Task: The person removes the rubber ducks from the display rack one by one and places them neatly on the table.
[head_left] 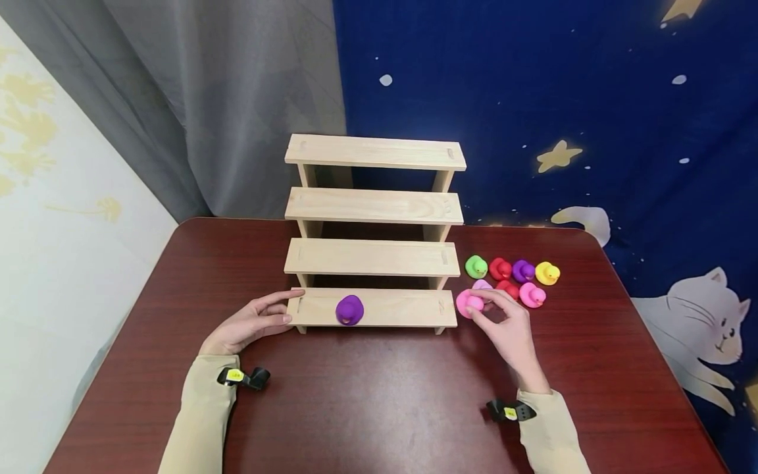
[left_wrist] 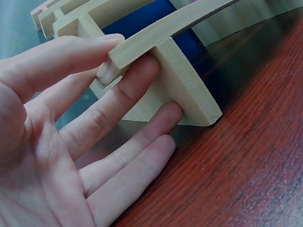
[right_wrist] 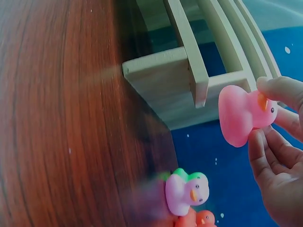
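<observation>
A wooden four-step rack (head_left: 372, 257) stands on the table, with a purple rubber duck (head_left: 350, 310) on its lowest step. My left hand (head_left: 251, 321) holds the left end of that step; the left wrist view shows the thumb and fingers (left_wrist: 102, 116) around the board's end. Between thumb and fingertips of my right hand (head_left: 503, 322) is a pink rubber duck (right_wrist: 244, 116), held by its head just off the step's right end. Behind that hand, a light purple duck (right_wrist: 182, 191) is partly hidden in the head view.
Right of the rack, several more ducks stand close together: green (head_left: 476, 266), red (head_left: 500, 268), purple (head_left: 524, 270), yellow (head_left: 547, 273), another red (head_left: 508, 289) and another pink (head_left: 532, 295). Curtains (head_left: 503, 99) hang behind the dark red table (head_left: 379, 401).
</observation>
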### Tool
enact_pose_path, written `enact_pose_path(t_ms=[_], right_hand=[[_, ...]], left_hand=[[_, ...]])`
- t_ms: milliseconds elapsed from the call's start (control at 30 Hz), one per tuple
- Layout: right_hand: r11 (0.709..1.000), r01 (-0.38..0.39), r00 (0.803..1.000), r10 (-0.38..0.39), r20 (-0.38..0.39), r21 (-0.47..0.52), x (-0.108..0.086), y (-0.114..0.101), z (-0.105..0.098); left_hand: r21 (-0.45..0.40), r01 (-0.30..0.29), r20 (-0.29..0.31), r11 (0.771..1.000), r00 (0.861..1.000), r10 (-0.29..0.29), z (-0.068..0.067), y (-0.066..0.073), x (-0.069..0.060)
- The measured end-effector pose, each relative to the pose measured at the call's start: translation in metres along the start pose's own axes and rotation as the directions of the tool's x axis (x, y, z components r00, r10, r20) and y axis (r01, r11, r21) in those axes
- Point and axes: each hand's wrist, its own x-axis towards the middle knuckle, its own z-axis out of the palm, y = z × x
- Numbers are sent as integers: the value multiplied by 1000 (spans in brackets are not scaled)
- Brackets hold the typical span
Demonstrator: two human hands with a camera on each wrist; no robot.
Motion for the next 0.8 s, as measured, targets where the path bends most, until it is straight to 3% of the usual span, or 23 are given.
enact_pose_path(t_ms=[500, 800], right_hand=[[999, -7, 999, 5, -47, -44, 1, 9, -18], [996, -86, 992, 84, -98, -22, 1, 16, -31]], left_hand=[[10, -10, 21, 1000, 1000, 10, 0, -1, -2], [16, -32, 48, 999, 998, 31, -1, -2, -1]])
